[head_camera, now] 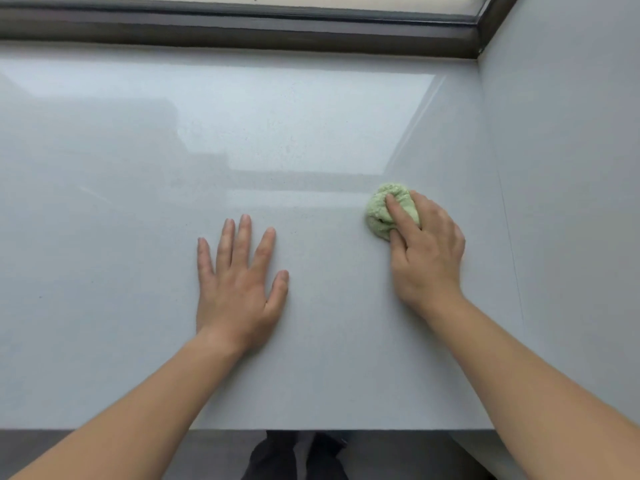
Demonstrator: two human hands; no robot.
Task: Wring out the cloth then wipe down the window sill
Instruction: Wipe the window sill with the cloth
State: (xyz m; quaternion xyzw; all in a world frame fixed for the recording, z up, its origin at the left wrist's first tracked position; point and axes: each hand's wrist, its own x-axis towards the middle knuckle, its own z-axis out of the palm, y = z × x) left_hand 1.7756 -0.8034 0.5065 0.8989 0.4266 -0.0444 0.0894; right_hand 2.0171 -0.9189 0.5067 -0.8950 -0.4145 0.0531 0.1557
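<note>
The cloth (375,216) is lying bunched into a small pale green wad, its surface nubby and creased. It is resting on the sill (277,133), toward the sill's right end and about midway between the sill's far and near edges. The right hand (429,258) is covering the wad's near right side, with the forefinger pressing across its top and the thumb tucking against its near edge. The sill is lying flat and broad, pale grey-white and glossy, reflecting light across its far half, with fine specks showing around its middle.
</note>
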